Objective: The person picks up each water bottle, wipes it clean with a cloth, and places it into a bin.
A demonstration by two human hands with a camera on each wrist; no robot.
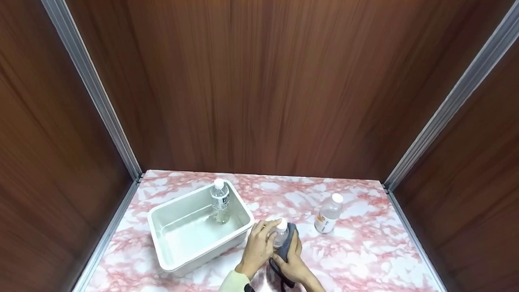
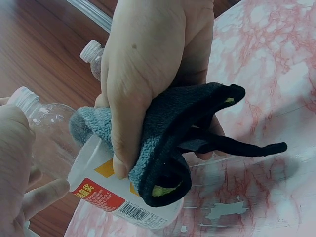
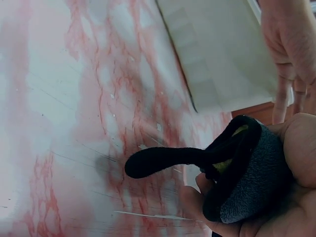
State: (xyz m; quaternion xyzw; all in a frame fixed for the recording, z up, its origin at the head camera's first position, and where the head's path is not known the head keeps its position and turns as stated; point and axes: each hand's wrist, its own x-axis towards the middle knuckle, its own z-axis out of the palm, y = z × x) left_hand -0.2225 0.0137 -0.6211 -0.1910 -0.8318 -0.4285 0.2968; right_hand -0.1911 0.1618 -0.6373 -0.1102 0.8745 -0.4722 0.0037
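Note:
A clear plastic bottle (image 1: 280,237) with a white cap is held between both hands over the front of the table. My left hand (image 1: 258,245) grips it from the left, one finger reaching the cap. In my right hand (image 1: 295,265) is a folded grey cloth (image 1: 290,241), wrapped against the bottle's right side. The left wrist view shows the cloth's (image 2: 163,128) black edging and a loop hanging from it, over the bottle's red, yellow and white label (image 2: 106,190). The right wrist view has the cloth (image 3: 259,177) bunched in the right palm, hiding most of the bottle.
Left of the hands stands a white plastic bin (image 1: 178,265), with a labelled bottle (image 1: 220,202) upright inside. Another white-capped bottle (image 1: 329,214) stands on the red-and-white marbled table (image 1: 365,259) to the right. Brown wood-grain panels (image 1: 259,89) enclose the back and sides.

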